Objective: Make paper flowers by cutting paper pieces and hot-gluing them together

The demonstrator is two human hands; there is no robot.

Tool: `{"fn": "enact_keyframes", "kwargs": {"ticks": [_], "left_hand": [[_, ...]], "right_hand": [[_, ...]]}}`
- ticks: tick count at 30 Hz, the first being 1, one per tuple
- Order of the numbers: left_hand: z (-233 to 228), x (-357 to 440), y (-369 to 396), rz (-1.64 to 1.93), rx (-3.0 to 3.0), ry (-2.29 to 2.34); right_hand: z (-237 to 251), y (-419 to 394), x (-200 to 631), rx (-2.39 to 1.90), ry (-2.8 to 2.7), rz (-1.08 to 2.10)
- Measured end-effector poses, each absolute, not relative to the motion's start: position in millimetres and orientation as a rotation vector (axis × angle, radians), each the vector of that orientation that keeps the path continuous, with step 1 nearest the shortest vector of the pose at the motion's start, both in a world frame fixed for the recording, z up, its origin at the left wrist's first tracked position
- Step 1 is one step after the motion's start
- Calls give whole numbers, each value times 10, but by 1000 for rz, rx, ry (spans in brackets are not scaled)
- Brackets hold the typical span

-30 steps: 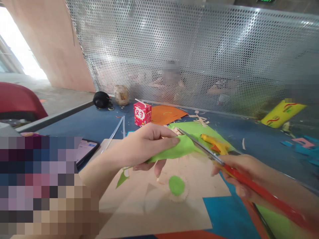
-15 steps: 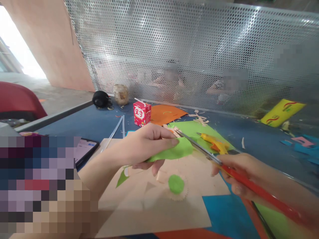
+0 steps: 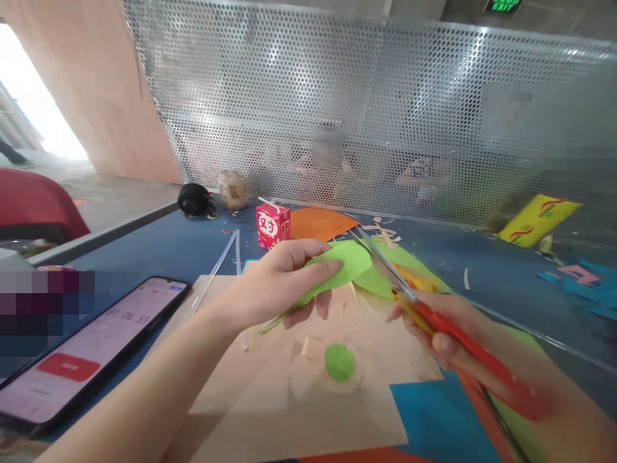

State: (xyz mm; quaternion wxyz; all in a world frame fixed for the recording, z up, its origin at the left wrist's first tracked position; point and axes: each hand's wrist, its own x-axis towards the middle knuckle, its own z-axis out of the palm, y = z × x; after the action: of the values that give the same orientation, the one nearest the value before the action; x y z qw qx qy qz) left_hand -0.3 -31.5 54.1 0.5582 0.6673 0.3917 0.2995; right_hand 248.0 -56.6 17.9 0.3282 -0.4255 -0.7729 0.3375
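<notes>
My left hand [image 3: 277, 280] pinches a piece of light green paper [image 3: 344, 263] above a beige sheet [image 3: 270, 399]. My right hand [image 3: 446, 331] grips red-handled scissors [image 3: 385, 270], whose metal blades reach up and left against the green paper's right edge. A small green disc on a frilled beige circle [image 3: 340, 361] lies on the beige sheet just below both hands. A narrow green strip [image 3: 270, 321] hangs from under my left hand.
A phone [image 3: 81, 357] with a lit screen lies at the left. A red drink carton [image 3: 273, 225], orange paper [image 3: 321, 222], a black object [image 3: 194, 198] and a yellow pack [image 3: 537, 220] sit near a perforated metal screen [image 3: 366, 109]. Blue paper [image 3: 434, 418] lies at the front right.
The scissors have swung upward, blades now steeper against the green paper. My left hand lifted the paper slightly. The view shifted, showing more of the phone.
</notes>
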Motion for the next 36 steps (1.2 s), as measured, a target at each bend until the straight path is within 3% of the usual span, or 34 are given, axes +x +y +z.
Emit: {"fn": "enact_keyframes", "kwargs": {"ticks": [8,14,27,32,36], "left_hand": [[506,24,-344,866,1609,798],[456,95,-354,753,1619,753],[310,173,-357,356,1905,1064],[227,227,-320,320,2279,1127],[196,220,-268,485,2670,1354]], "right_hand": [[114,-581,2323,-1014,-1859,1130],[62,-525,2247,-875,-1744,1212],[63,-473,2130,-1114,-1586,1136],[92,-523,2076,-1148,-1672,1266],[71,-498,2082,-1160,-1675,1279]]}}
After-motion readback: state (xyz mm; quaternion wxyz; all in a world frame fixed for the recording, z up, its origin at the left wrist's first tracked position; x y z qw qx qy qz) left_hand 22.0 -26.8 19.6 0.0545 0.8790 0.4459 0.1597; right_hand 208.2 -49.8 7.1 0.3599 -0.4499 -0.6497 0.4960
